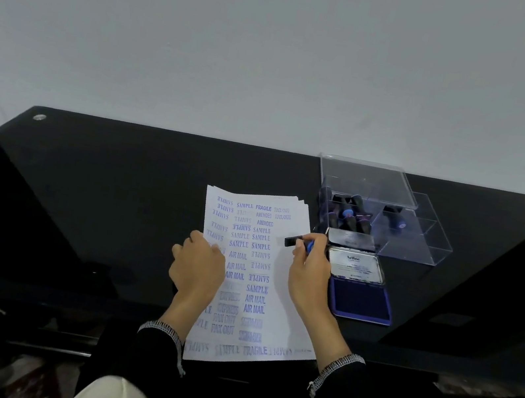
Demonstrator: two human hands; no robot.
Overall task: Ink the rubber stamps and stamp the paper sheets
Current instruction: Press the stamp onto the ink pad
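A stack of white paper sheets [280,271] lies on the black glass table, the top sheet covered with blue stamp prints. My left hand [197,266] rests on the sheet's left side, fingers loosely bent. My right hand [308,277] grips a rubber stamp [295,241] with a blue handle and black base, tilted over the sheet's right edge. The open blue ink pad [359,298] lies just right of that hand, its lid [355,266] folded back.
A clear plastic box [348,218] with several more stamps stands behind the ink pad, its clear lid [368,181] raised. A second clear tray [421,239] holds one stamp [395,216]. The table's [116,191] front edge is near my knees.
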